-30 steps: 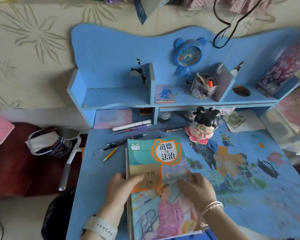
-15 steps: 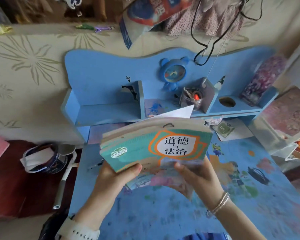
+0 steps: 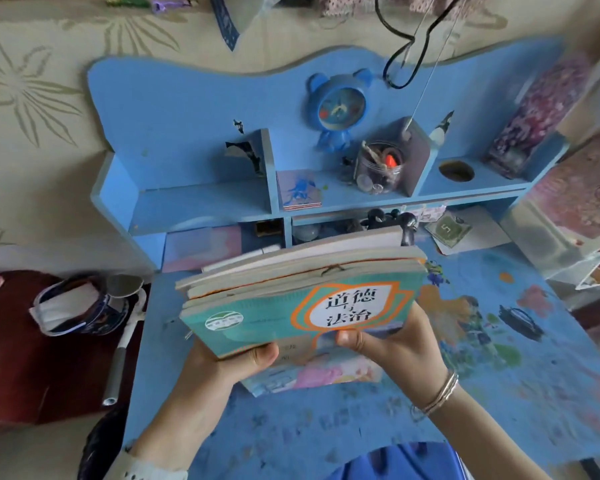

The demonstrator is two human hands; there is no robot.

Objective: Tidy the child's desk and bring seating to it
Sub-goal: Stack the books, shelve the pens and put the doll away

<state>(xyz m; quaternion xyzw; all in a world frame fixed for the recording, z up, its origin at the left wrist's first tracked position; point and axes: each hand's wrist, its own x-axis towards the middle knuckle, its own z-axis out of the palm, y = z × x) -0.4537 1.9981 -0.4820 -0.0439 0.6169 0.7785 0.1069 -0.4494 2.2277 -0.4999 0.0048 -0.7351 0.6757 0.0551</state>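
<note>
While both your hands, left hand (image 3: 222, 362) and right hand (image 3: 395, 344), squeeze the books (image 3: 302, 292), pens, toys and seating wait.

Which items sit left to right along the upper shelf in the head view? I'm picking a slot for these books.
Small blue-printed card stack → blue alarm clock → clear jar of odds and ends → round hole → floral box.

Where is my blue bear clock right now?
In the head view, your blue bear clock stands on the desk's upper shelf, against the blue backboard, just left of the clear jar of small things.
</note>
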